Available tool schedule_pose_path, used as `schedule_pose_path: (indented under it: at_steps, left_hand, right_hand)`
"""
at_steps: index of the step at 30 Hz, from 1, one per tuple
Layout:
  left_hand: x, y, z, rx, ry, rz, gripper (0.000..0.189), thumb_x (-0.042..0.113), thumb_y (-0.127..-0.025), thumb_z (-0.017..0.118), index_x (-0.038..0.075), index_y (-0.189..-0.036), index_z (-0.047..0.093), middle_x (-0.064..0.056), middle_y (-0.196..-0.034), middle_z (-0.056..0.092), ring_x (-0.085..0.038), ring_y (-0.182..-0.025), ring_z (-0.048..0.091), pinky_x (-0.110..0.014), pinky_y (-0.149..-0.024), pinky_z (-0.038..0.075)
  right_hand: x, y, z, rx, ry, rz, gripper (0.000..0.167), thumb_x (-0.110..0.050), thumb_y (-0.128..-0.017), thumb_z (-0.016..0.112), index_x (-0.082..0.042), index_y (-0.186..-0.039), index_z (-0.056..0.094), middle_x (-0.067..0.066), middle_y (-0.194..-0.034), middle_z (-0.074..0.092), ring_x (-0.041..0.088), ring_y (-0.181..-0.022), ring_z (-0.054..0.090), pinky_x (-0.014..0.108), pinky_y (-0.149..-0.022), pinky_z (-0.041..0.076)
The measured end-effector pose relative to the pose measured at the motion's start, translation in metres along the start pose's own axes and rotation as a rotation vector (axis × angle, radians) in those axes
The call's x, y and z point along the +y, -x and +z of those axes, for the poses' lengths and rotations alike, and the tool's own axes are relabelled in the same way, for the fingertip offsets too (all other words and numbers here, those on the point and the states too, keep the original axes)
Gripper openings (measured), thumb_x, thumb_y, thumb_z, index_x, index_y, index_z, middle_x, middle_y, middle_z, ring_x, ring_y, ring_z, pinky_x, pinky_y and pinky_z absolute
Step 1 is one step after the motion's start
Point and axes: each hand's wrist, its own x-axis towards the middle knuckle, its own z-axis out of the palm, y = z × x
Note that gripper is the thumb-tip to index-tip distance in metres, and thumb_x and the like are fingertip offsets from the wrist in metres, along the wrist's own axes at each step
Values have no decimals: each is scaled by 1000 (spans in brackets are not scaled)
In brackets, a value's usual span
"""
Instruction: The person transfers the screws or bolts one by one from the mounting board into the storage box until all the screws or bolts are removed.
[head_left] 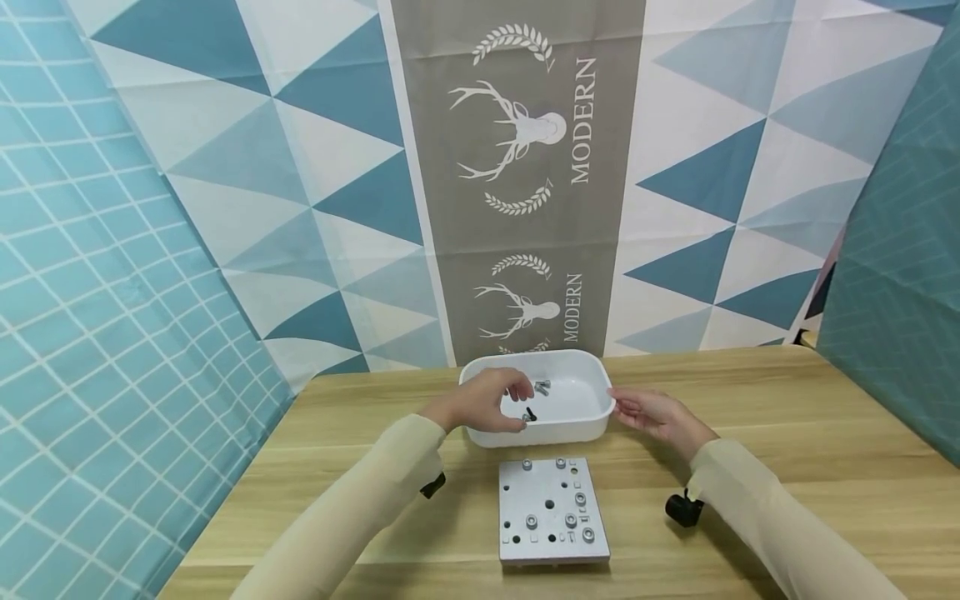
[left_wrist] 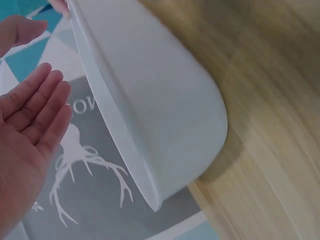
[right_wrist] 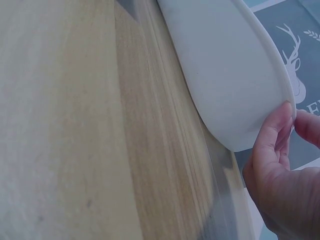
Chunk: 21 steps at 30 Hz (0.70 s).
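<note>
A white plastic tray [head_left: 570, 432] sits at the back of the table, with a few small silver screws [head_left: 542, 387] and a black screw [head_left: 531, 413] inside. Over its left part is my left hand [head_left: 487, 402], thumb apart from the fingers; in the left wrist view the fingers [left_wrist: 37, 107] are nearly straight and hold nothing. My right hand [head_left: 658, 415] pinches the tray's right rim between thumb and fingers, as the right wrist view shows at the tray's corner [right_wrist: 250, 110]. In front of the tray lies a silver metal plate [head_left: 525, 496] with holes and several socket-head screws [head_left: 572, 521].
The wooden table [head_left: 750, 417] meets a patterned cloth backdrop [head_left: 525, 225] just behind the tray. Blue tiled-pattern sheeting [head_left: 97, 275] hangs at the left, and a teal cloth [head_left: 900, 275] at the right. Both wrists carry small black cameras [head_left: 684, 509].
</note>
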Motion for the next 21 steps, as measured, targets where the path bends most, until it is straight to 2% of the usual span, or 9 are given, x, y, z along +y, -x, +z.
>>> schedule_pose_path:
  at_steps: [3, 9, 21]
  left_hand:
    - [8, 5, 3, -16, 8, -3, 35, 17, -76, 73, 5, -107, 62, -7, -103, 67, -18, -96, 63, -26, -90, 51]
    - [22, 11, 10, -47, 60, 4, 37, 16, -76, 71, 1, -108, 62, -11, -104, 67, -19, -97, 61, -31, -91, 51]
    - [37, 16, 20, -96, 56, 54, 35, 17, -78, 73, 5, -109, 63, -9, -106, 68, -15, -98, 62, -23, -92, 50]
  right_hand:
    - [0, 0, 1, 8, 11, 5, 24, -8, -96, 51, -13, -80, 68, -4, -77, 67, 3, -72, 62, 13, -71, 54]
    - [2, 0, 1, 1, 15, 4, 23, -9, -96, 51, -13, -81, 68, -4, -78, 66, 3, -72, 62, 13, -71, 54]
    - [0, 1, 1, -5, 11, 0, 23, -10, -96, 52, -13, -81, 69, -4, -78, 67, 3, -72, 63, 13, -72, 54]
